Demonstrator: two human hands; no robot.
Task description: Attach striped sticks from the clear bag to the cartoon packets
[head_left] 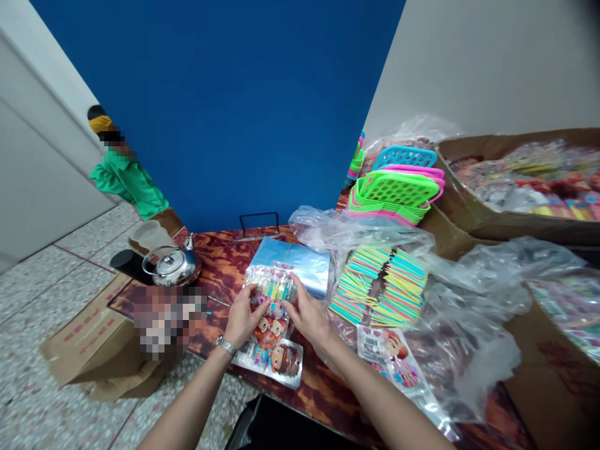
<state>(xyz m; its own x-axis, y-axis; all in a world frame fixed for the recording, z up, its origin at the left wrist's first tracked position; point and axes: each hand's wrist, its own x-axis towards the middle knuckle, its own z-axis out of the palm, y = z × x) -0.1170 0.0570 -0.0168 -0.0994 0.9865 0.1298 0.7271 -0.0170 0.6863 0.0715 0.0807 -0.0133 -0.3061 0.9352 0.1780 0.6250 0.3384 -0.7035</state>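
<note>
Both my left hand [244, 317] and my right hand [308, 310] pinch the sides of a small clear plastic pouch [273, 286] with several coloured sticks showing inside. My thumbs press on its front from either side. Below it lie printed pouches [284, 362] with cartoon faces, partly covered by the held one. Behind my hands is a flat stack of shiny bluish film bags [293, 259]. To the right of my right hand, two rows of thin yellow, blue and pink sticks [403, 287] rest on clear plastic. More cartoon pouches [396, 356] lie by my right forearm.
A metal kettle [172, 265] stands at the table's left end, above a cardboard box [98, 337]. Stacked plastic baskets [398, 190] rise at the back right. Crumpled clear plastic [487, 294] and an open carton of packets [520, 215] fill the right. A person in green [129, 181] is far left.
</note>
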